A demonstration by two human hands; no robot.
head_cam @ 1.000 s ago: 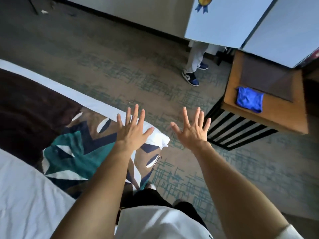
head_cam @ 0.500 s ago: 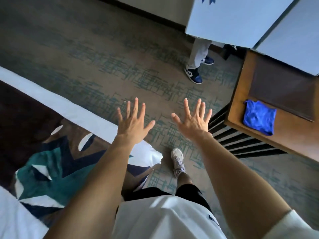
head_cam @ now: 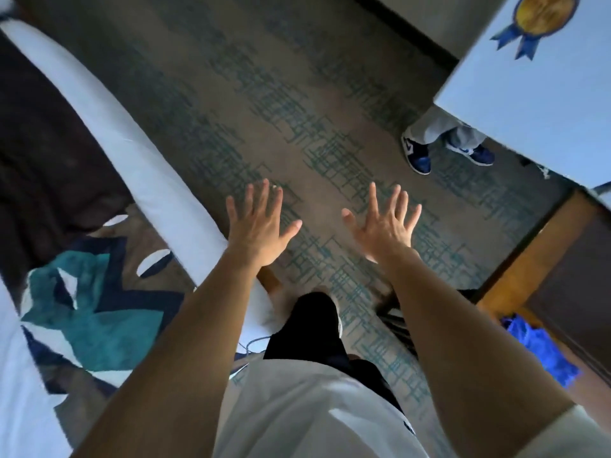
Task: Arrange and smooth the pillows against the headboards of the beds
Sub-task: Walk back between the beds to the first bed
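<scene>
Both my arms stretch out in front of me over the patterned carpet. My left hand (head_cam: pixel 259 226) is open with fingers spread, holding nothing, just past the foot corner of the bed (head_cam: pixel 155 180). My right hand (head_cam: pixel 385 226) is open the same way, apart from it to the right. The bed at the left has a white sheet edge and a brown, teal and navy patterned runner (head_cam: pixel 89 305). No pillow or headboard is in view.
Another person's legs and blue-and-white sneakers (head_cam: pixel 418 155) stand on the carpet at the upper right. A wooden desk (head_cam: pixel 515 276) with a blue cloth (head_cam: pixel 542 352) on it sits at the right edge. The carpeted aisle (head_cam: pixel 297 110) runs between bed and desk.
The view has swung and tilted; the bed corner now sits closer under my left arm and the desk has slid to the lower right. Both hands stay open and spread.
</scene>
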